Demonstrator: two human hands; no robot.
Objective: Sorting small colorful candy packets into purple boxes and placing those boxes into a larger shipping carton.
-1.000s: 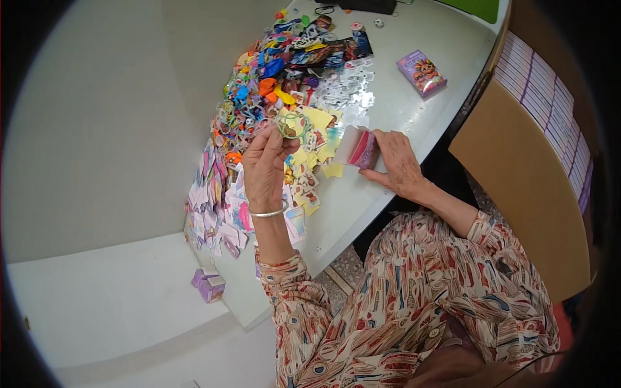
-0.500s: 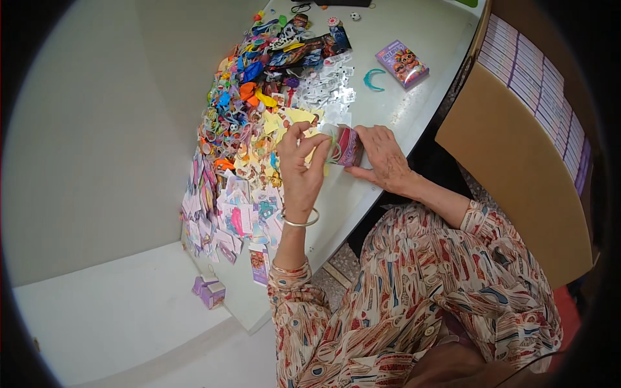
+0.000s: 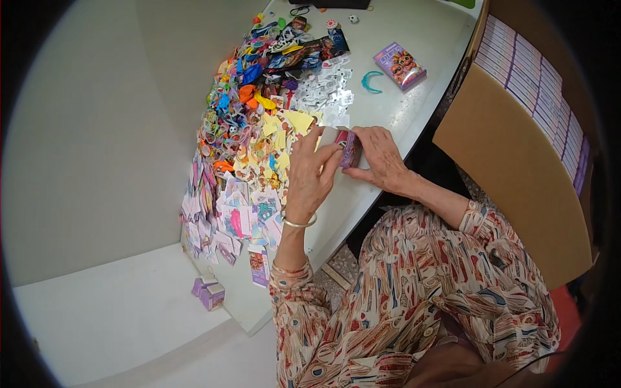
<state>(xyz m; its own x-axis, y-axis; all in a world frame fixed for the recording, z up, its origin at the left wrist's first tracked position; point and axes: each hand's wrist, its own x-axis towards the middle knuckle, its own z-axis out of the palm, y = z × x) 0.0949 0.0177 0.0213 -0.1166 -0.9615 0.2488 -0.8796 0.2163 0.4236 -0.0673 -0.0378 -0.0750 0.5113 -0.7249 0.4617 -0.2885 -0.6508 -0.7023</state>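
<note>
Your table [image 3: 414, 71] is pale, with a curved near edge running from lower left up to the right. The open room is on its right half: a bare strip lies between the heap and the edge, and your hands work in it. Left of the table the floor is pale and open, broken only by one small purple carton [image 3: 208, 292] lying below the table corner.

Your left hand [image 3: 309, 176] and right hand [image 3: 381, 158] meet over that strip, close to the edge. Both are closed on a small purple box [image 3: 349, 147]: right-hand fingers curl round its far side, left fingertips pinch its near end. Whether the box flap is open, and what is inside, cannot be told.

A long heap of small bright trinkets [image 3: 249, 103] and loose printed cards [image 3: 226, 216] fills the table's left side, just beside your left hand. Yellow paper pieces [image 3: 284, 126] and clear packets [image 3: 326, 94] lie nearest the box.

Farther off, well apart, a flat purple pack [image 3: 400, 64] and a teal crescent piece [image 3: 370, 81] sit on bare tabletop.

To your right a large brown cardboard carton [image 3: 511, 168] stands against the table edge; it holds upright rows of pale purple-edged packs [image 3: 543, 84].
</note>
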